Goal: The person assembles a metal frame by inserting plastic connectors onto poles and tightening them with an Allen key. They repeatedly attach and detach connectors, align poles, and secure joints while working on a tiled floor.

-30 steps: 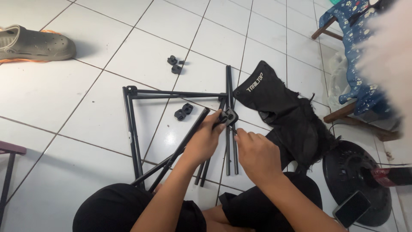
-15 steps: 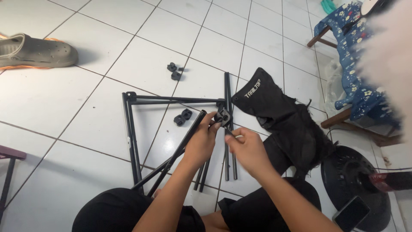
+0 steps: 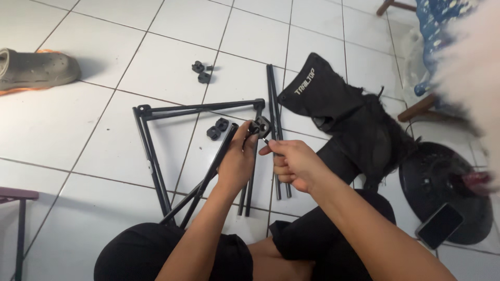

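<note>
Both forearms reach forward, the left hand [image 3: 237,158] and right hand [image 3: 292,164] close together, fingers curled shut.

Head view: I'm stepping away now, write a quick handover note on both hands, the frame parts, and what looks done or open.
Left hand: fingers grip the black connector hub at the end of a black pole.
Right hand: pinches a thin pole tip just beside the hub, apparently not seated.
Parts: the folding pole frame lies on the tiled floor; two pairs of loose black connectors lie near it; the black fabric bag is on the right.
Done: some poles joined at corners.
Left: loose connectors unfitted.
</note>
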